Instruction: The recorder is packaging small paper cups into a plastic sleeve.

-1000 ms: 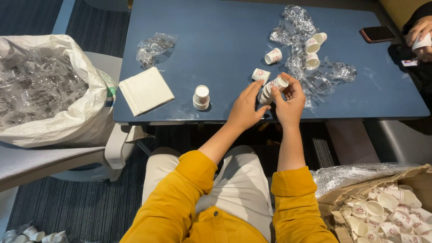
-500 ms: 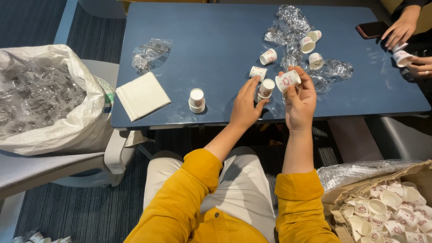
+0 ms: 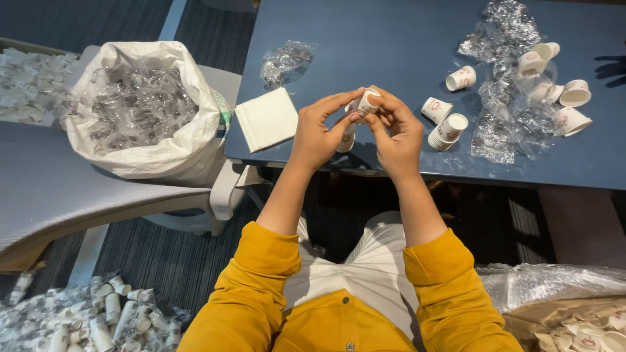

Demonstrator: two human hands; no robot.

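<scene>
Small white paper cup [image 3: 366,101] sits pinched between the fingertips of left hand [image 3: 318,133] and right hand [image 3: 396,138], above the blue counter [image 3: 391,45] edge; light, even pressure should keep its thin rim round.
</scene>
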